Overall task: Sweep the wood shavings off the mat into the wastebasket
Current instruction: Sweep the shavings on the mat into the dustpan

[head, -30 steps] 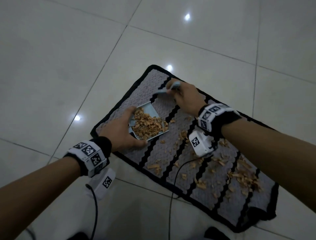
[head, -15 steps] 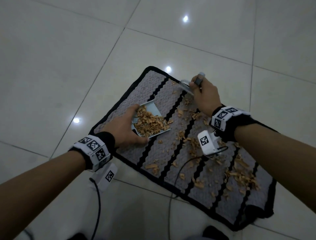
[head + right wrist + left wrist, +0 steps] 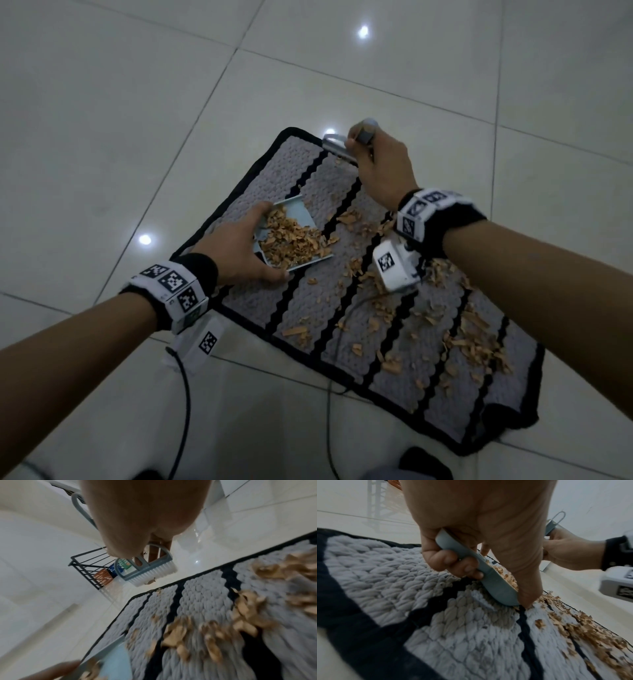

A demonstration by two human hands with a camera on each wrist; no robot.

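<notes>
A grey mat [image 3: 301,308] with black stripes lies on the tiled floor. Tan wood shavings [image 3: 466,337] are scattered over its right half. My left hand [image 3: 263,243] grips a small blue-grey dustpan [image 3: 301,265] heaped with shavings, pressed onto the mat's left part; the left wrist view shows the fingers curled round the dustpan's rim [image 3: 489,574]. My right hand [image 3: 371,154] grips a hand brush [image 3: 337,147] at the mat's far edge. The brush head [image 3: 147,570], with white bristles, hangs just above the floor beyond the mat [image 3: 197,595].
A black wire rack [image 3: 85,568] holding coloured packets stands on the floor beyond the brush. White tiles surround the mat. Cables from the wrist cameras trail over the mat's near edge [image 3: 339,329] and the floor.
My right hand has drawn the brush away from the dustpan to the mat's far edge. The left hand and dustpan have stayed in place.
</notes>
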